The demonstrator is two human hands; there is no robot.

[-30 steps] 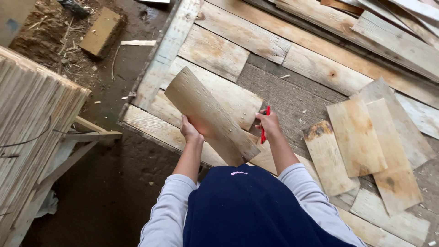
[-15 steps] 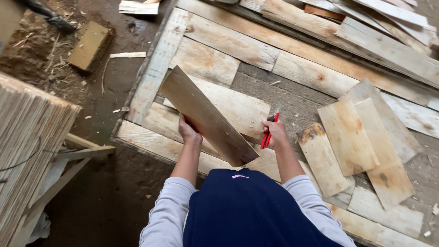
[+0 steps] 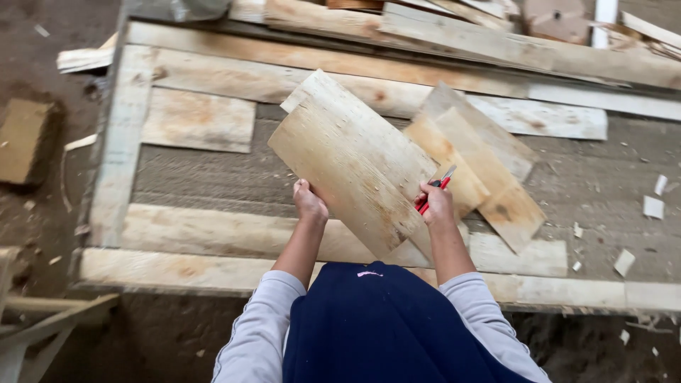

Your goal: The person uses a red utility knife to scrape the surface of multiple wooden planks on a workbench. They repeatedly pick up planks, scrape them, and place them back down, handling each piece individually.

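Wooden veneer sheet [image 3: 351, 159]: held tilted above workbench [image 3: 213, 177] | left hand [image 3: 310, 202]: fingers curled on sheet's lower left edge | right hand [image 3: 436, 204]: fingers pinching right edge plus red-handled cutter [image 3: 436, 188] | loose veneer pieces [image 3: 489, 170]: lying behind sheet.

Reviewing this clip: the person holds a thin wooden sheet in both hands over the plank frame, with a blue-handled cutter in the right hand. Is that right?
Not quite: the cutter is red-handled, not blue. The head view shows it in the right hand against the thin wooden sheet, with the left hand gripping the sheet's other edge over the plank frame.
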